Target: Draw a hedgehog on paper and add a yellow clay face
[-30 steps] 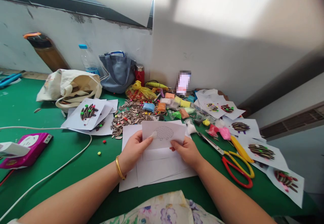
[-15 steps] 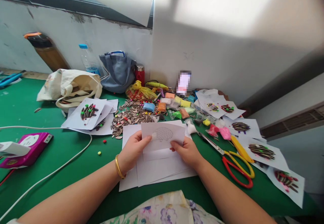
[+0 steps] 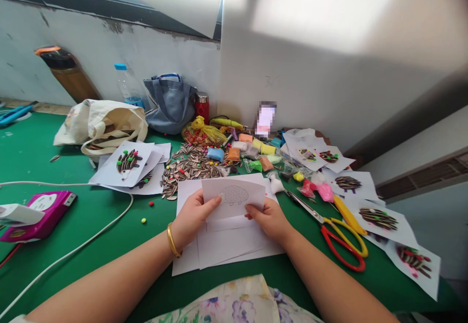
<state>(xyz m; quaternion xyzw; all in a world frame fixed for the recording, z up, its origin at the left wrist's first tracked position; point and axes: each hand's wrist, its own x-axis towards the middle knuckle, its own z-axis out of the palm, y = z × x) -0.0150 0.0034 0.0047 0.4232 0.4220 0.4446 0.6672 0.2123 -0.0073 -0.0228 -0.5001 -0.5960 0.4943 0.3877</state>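
The left hand (image 3: 190, 218), gold bangle (image 3: 171, 241) at its wrist, and the right hand (image 3: 269, 219) each have a closed thumb-and-finger grip on a white paper sheet with a drawn, dotted, rounded animal (image 3: 234, 195), over plain white rectangular sheets (image 3: 232, 251) on the green worktop (image 3: 84, 216).

Open run, left of centre: green table (image 3: 124, 237) between the white cable (image 3: 44, 183) and the left hand (image 3: 188, 218), with two beads (image 3: 151, 203) lying in it. Narrow wedge, right of centre: I could slip between the right hand (image 3: 271, 219) and the scissors (image 3: 322, 219). Obstacles, as I list them: held paper (image 3: 236, 197), spanning the space between both hands; seed heap (image 3: 190, 169) and clay packets (image 3: 233, 154), closing the middle; canvas bag (image 3: 98, 111) and blue bag (image 3: 170, 111), barring the upper left; overlapping cards (image 3: 402, 230), lining the right edge; magenta box (image 3: 51, 220), far left.
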